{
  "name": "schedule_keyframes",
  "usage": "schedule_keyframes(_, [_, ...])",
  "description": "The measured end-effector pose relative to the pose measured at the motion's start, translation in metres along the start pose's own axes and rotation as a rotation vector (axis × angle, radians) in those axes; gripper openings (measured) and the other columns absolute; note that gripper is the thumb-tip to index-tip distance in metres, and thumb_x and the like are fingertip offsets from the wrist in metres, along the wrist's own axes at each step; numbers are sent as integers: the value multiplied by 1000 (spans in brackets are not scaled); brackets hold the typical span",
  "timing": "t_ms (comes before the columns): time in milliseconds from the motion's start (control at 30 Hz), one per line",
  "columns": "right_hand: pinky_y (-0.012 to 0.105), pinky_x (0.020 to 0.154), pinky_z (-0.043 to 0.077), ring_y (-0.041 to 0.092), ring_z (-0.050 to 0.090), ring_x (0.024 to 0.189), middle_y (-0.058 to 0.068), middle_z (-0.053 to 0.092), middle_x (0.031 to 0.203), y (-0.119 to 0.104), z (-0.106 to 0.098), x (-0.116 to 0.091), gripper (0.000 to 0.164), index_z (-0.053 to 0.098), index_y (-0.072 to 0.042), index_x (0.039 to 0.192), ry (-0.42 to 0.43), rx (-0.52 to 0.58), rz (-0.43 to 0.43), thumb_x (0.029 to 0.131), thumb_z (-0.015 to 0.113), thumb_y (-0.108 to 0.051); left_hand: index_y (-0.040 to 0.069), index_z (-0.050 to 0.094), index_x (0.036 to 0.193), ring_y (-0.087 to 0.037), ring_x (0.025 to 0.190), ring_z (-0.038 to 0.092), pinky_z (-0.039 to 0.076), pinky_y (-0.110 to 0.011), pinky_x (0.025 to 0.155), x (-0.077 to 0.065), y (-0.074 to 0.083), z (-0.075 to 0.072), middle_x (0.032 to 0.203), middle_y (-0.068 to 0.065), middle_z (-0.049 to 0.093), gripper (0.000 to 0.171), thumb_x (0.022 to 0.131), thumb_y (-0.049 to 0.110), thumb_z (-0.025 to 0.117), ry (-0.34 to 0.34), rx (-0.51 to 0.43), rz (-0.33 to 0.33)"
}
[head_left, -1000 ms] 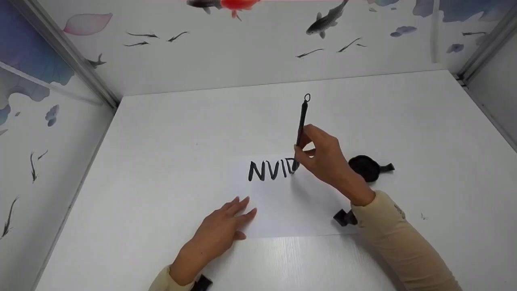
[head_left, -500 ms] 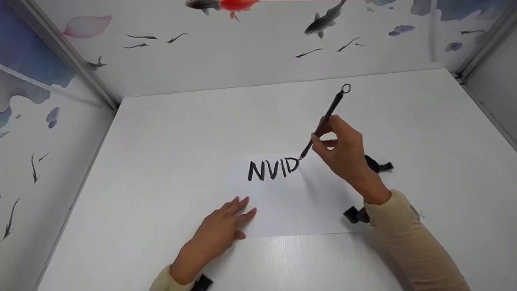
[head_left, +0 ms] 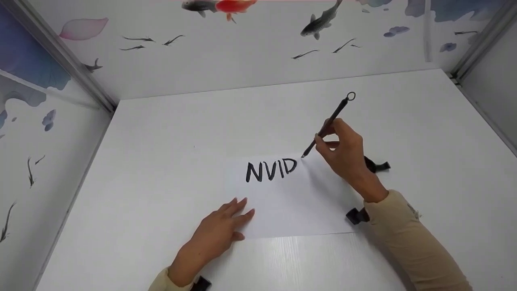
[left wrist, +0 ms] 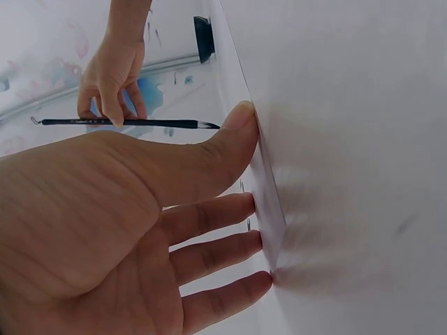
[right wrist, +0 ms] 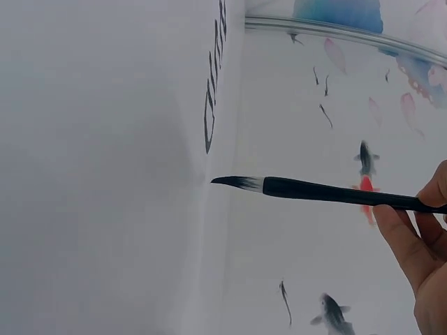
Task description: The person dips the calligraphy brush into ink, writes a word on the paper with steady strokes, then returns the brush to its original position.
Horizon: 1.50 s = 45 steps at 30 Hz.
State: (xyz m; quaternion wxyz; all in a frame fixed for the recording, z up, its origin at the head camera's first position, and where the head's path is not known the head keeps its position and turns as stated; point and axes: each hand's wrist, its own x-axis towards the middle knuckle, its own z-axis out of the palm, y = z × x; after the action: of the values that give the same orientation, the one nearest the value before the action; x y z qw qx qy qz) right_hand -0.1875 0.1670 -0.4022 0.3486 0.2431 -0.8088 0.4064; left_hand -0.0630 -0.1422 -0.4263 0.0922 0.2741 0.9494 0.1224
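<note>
My right hand (head_left: 345, 151) pinches a black calligraphy brush (head_left: 341, 106) by the middle of its handle. The brush leans right, its looped end up; its dark, pointed bristles (right wrist: 237, 183) hover close over the paper in the right wrist view. On the white sheet of paper (head_left: 282, 212) stand the black letters NVID (head_left: 271, 169), and the brush tip is just right of the D. Fingers spread, my left hand (head_left: 218, 228) rests on the sheet's lower left corner. The left wrist view shows its thumb (left wrist: 241, 117) and fingertips against the paper edge.
A small black dish with a spout-like handle (head_left: 381, 166) sits right of the paper, mostly hidden behind my right wrist. A white table (head_left: 161, 169) bears everything. Walls with painted fish (head_left: 321, 22) enclose its back and left; another wall stands at right.
The brush has left the lower curve of the D, and its tip now sits right of that letter. My right hand moved right and the handle tilted over. My left hand stayed put.
</note>
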Motion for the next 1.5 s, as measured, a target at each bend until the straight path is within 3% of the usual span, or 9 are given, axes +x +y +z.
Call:
schedule_keyframes(533, [35,57,57,22,67,82,11,63,89,5,4,-3,28,55,3,102,-6,9,17,79,70,11,16,55,137,-33,131,41,44,-47,97,0,-1,1,145,-10,44,59,81,19,75,15,6,11])
schedule_keyframes(700, [32,57,57,20,67,83,10,63,89,6,3,-3,27,54,3,101,-19,3,21,79,69,10,16,57,135,-33,130,43,46,-47,94,0,-1,2,144,-11,46,60,79,19,77,36,23,15])
schedule_keyframes(1333, [22,60,55,16,65,83,11,61,88,6,1,-3,22,55,3,99,-100,4,1,81,67,6,16,56,136,-33,131,42,44,-46,96,0,0,0,145,-10,44,59,80,21,75,15,17,10])
schedule_keyframes(1500, [24,59,56,16,65,82,10,61,88,4,0,-1,21,55,3,98,-118,8,-7,81,67,6,16,56,136,-32,131,42,45,-47,96,0,0,0,145,-10,44,59,80,20,75,17,15,11])
